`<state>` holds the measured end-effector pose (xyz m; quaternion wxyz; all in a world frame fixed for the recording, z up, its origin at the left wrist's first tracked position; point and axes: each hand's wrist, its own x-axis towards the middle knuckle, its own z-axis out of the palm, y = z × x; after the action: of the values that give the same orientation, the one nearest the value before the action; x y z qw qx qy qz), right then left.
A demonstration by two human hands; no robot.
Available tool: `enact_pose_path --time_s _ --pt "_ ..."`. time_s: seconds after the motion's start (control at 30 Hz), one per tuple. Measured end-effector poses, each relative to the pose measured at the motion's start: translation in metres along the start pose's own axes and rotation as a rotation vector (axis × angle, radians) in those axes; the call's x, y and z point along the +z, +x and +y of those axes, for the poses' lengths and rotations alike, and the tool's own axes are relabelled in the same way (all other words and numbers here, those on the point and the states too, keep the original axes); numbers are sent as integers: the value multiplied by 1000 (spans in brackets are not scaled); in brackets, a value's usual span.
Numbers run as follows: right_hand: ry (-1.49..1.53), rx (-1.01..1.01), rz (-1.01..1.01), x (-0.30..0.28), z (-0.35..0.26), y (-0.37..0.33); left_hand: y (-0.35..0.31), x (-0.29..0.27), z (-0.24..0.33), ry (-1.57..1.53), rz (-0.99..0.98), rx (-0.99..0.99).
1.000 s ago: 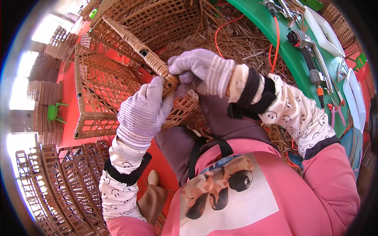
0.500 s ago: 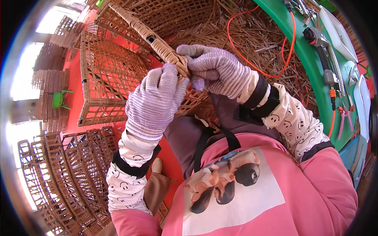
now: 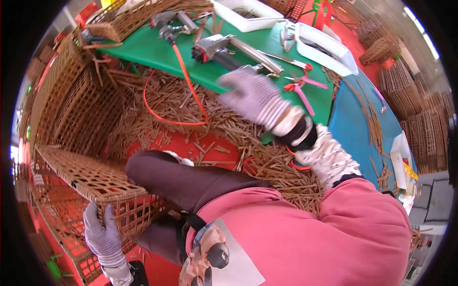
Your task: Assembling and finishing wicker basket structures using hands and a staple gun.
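Note:
My left hand point(image 3: 102, 237), in a striped lilac glove, grips the corner edge of a brown woven open-lattice basket point(image 3: 117, 190) that leans by my knees. Its fingers are bent over the woven edge. Stretched out over the near side of a green tabletop point(image 3: 157, 52), my right hand point(image 3: 253, 97) is smeared by motion. Closest to it lies a pneumatic staple gun point(image 3: 217, 50) with a black grip and a long metal magazine. Whether its fingers touch the gun cannot be made out. Pink-handled cutters point(image 3: 300, 88) lie to the right of this hand.
Another air tool point(image 3: 167, 28) with an orange hose point(image 3: 183, 69) is at the back. White trays point(image 3: 324, 50) stand on the table, and a blue tabletop point(image 3: 358, 114) adjoins it. Cut strips point(image 3: 286, 176) litter the red floor. Stacked baskets point(image 3: 76, 105) rise at the left.
My view has swung right toward the table. Both hands were together at the basket's wrapped rim; my right hand has left it and reached over the table, while my left stays on the basket, now lowered.

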<state>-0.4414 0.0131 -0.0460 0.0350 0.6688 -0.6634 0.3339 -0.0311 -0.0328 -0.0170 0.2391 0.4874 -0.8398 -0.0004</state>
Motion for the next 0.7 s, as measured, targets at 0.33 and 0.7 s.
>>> enact_pose_path --time_s 0.33,0.7 --pt "-592 515 -222 -58 229 -16 -13 -21 -10 46 1 -60" --pt "216 615 -166 -71 337 52 -17 -16 14 238 -12 -94"
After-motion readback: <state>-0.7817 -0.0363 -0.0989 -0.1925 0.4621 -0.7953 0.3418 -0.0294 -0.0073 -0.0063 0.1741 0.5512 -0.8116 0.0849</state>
